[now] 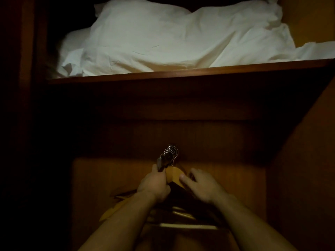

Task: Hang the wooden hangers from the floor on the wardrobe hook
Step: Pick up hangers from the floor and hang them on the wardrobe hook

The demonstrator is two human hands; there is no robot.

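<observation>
The wooden hangers [173,175] hang bunched in the dim wardrobe, their wire loops [172,152] threaded over the dark wardrobe hook [164,160] near the back panel. The left hand [154,185] has its grip curled round the near end of that hook, while the right hand [201,187] lies with grip spread, thumb and fingers straight against the hangers' pale top. Above, a wooden shelf [181,74] carries rumpled white bedding [172,38].

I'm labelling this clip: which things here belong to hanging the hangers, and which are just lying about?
Job: light wooden hangers with silver wire hooks; dark metal wardrobe hook, gripped by the left hand; right hand touching a hanger.
Lying about: crumpled white bedding on the brown wooden shelf.
</observation>
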